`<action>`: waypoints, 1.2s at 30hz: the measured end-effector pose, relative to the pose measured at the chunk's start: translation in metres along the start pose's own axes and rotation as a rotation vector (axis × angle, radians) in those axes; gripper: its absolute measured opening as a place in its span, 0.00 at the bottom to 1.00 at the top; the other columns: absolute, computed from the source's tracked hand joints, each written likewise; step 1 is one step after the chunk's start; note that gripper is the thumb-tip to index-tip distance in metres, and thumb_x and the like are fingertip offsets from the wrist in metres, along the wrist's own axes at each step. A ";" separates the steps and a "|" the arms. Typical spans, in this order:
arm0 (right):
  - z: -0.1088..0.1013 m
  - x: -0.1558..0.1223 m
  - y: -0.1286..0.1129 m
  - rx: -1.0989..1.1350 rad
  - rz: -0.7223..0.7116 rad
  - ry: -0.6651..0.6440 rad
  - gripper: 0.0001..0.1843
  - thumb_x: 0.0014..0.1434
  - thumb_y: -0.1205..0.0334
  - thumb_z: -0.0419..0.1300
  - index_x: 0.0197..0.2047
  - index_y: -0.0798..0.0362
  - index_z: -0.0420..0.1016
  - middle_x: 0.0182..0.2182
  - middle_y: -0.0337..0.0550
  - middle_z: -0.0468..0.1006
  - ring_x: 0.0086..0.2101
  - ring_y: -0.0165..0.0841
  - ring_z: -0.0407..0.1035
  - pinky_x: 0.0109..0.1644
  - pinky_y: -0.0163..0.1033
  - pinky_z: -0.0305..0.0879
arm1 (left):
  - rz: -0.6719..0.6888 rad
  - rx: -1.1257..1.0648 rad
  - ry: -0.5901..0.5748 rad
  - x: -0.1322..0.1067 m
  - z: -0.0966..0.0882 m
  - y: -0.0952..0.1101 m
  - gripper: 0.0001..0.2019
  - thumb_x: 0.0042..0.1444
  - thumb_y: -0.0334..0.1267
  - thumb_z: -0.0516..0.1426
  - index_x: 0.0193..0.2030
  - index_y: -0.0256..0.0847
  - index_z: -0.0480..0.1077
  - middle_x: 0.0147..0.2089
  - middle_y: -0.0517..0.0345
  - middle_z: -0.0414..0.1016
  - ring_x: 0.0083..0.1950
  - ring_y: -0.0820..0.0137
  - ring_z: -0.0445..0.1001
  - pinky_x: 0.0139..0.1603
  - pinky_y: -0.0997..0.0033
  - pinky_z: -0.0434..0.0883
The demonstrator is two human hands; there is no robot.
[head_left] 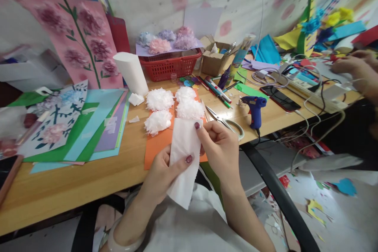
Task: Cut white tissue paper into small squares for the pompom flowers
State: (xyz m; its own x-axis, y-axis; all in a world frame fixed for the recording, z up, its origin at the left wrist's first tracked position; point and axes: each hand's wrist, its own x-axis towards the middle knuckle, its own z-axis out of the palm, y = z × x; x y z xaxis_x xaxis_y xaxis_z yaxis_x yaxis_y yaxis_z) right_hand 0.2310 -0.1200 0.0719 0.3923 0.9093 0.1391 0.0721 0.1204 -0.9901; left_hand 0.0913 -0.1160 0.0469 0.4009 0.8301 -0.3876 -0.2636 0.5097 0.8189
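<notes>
Between my two hands is a long folded strip of white tissue paper [184, 145], held over the table's front edge. My left hand [161, 175] grips its lower left side, thumb lying on top. Higher up, my right hand [221, 147] pinches the strip's right edge near its top end. The fingertips behind the paper are hidden. Just beyond, several fluffy white paper flowers [160, 99] rest on orange paper [153, 145]. Scissors [226, 121] lie right of them. A tissue roll [130, 74] stands at the back left, small folded white pieces [136, 99] by its base.
A blue glue gun [254, 108], a phone [280, 98] and cables lie to the right. Markers [218, 92], a red basket [169, 67] and a cardboard box [217, 59] stand behind. Coloured sheets [109, 126] cover the left. Another person's hand [354, 67] is at far right.
</notes>
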 end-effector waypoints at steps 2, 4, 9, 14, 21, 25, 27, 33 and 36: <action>-0.001 0.002 -0.001 -0.028 -0.015 0.022 0.16 0.60 0.55 0.62 0.23 0.51 0.67 0.14 0.30 0.67 0.15 0.25 0.62 0.17 0.29 0.60 | -0.031 -0.025 -0.062 0.000 -0.005 0.000 0.20 0.40 0.43 0.74 0.39 0.38 0.77 0.29 0.59 0.80 0.30 0.71 0.77 0.30 0.77 0.73; -0.003 0.004 -0.001 -0.065 -0.029 0.036 0.16 0.60 0.55 0.61 0.24 0.51 0.66 0.15 0.30 0.65 0.16 0.25 0.61 0.18 0.29 0.60 | -0.035 -0.040 -0.101 -0.001 -0.009 0.001 0.20 0.39 0.42 0.75 0.38 0.38 0.77 0.29 0.58 0.80 0.30 0.71 0.78 0.30 0.76 0.74; -0.004 0.007 0.001 -0.184 -0.116 0.105 0.16 0.62 0.57 0.60 0.25 0.52 0.66 0.18 0.31 0.65 0.20 0.25 0.60 0.22 0.31 0.60 | -0.031 0.004 -0.093 -0.001 -0.011 0.000 0.20 0.46 0.52 0.71 0.36 0.38 0.75 0.24 0.60 0.76 0.24 0.73 0.74 0.25 0.78 0.71; -0.002 0.007 0.003 -0.267 -0.143 0.138 0.15 0.63 0.57 0.60 0.26 0.52 0.67 0.18 0.31 0.66 0.20 0.25 0.61 0.24 0.32 0.59 | -0.030 0.055 -0.062 -0.001 -0.009 -0.006 0.24 0.50 0.60 0.65 0.34 0.38 0.72 0.19 0.66 0.70 0.15 0.79 0.63 0.14 0.80 0.62; -0.004 0.007 0.000 -0.258 -0.136 0.111 0.15 0.63 0.57 0.60 0.25 0.52 0.67 0.18 0.32 0.66 0.21 0.26 0.60 0.25 0.32 0.59 | -0.054 0.078 -0.060 -0.002 -0.011 -0.008 0.26 0.51 0.63 0.63 0.26 0.39 0.68 0.14 0.64 0.67 0.12 0.77 0.60 0.12 0.78 0.56; -0.006 0.003 -0.002 -0.205 -0.123 0.038 0.16 0.63 0.56 0.60 0.25 0.52 0.67 0.18 0.31 0.64 0.20 0.25 0.58 0.23 0.32 0.54 | 0.055 0.112 -0.060 0.002 -0.007 -0.001 0.25 0.50 0.61 0.65 0.36 0.38 0.74 0.25 0.59 0.76 0.23 0.72 0.72 0.27 0.74 0.70; -0.006 0.001 -0.002 -0.197 -0.126 0.014 0.17 0.64 0.55 0.60 0.25 0.52 0.66 0.18 0.31 0.64 0.21 0.25 0.58 0.23 0.32 0.54 | 0.149 0.160 -0.004 0.004 -0.003 0.002 0.23 0.51 0.60 0.65 0.38 0.39 0.74 0.27 0.60 0.76 0.25 0.72 0.72 0.29 0.74 0.70; -0.006 -0.004 0.003 -0.174 -0.179 0.034 0.17 0.64 0.56 0.61 0.25 0.52 0.70 0.19 0.32 0.66 0.22 0.26 0.61 0.26 0.31 0.59 | 0.260 0.240 0.150 0.006 0.005 0.000 0.26 0.56 0.65 0.57 0.30 0.41 0.68 0.21 0.64 0.66 0.22 0.73 0.63 0.22 0.77 0.62; -0.009 -0.001 0.002 -0.033 -0.127 -0.020 0.15 0.65 0.52 0.61 0.31 0.52 0.74 0.22 0.34 0.72 0.24 0.27 0.67 0.29 0.31 0.65 | 0.274 0.263 0.146 0.005 0.002 0.001 0.26 0.57 0.65 0.56 0.29 0.41 0.67 0.22 0.63 0.65 0.24 0.72 0.63 0.23 0.75 0.61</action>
State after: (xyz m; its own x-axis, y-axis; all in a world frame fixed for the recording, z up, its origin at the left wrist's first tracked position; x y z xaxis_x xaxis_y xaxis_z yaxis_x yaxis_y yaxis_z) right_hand 0.2392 -0.1239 0.0702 0.3600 0.8952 0.2628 0.1502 0.2224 -0.9633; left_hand 0.0943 -0.1120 0.0469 0.2130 0.9602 -0.1806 -0.1024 0.2057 0.9732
